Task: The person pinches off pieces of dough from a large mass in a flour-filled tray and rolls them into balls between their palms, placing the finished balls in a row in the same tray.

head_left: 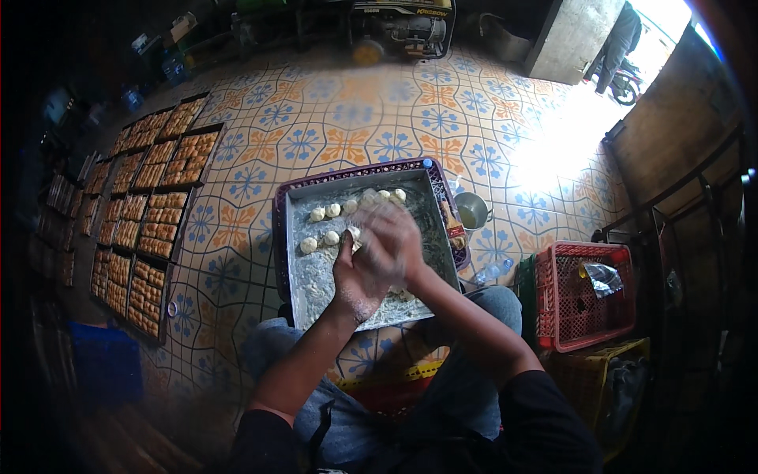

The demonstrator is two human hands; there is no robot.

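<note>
grip: as my blurred right hand (392, 241) overlaps my floury left hand (355, 286), i cannot tell whether they press or pinch.
dough balls (309, 245): pale, round, in rows inside the tray (312, 286).
tray: grey metal, flour-smeared.
crate (279, 229): purple plastic, rimming the tray.

Left forearm (306, 365) and right forearm (474, 322) converge forward; the right grip (390, 243) (a bare hand, blurred) overlaps the left grip (358, 283), whose thumb (346, 248) points forward and whose fingers are largely hidden.

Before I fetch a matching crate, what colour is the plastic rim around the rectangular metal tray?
The plastic rim is dark purple, in the head view.
</note>
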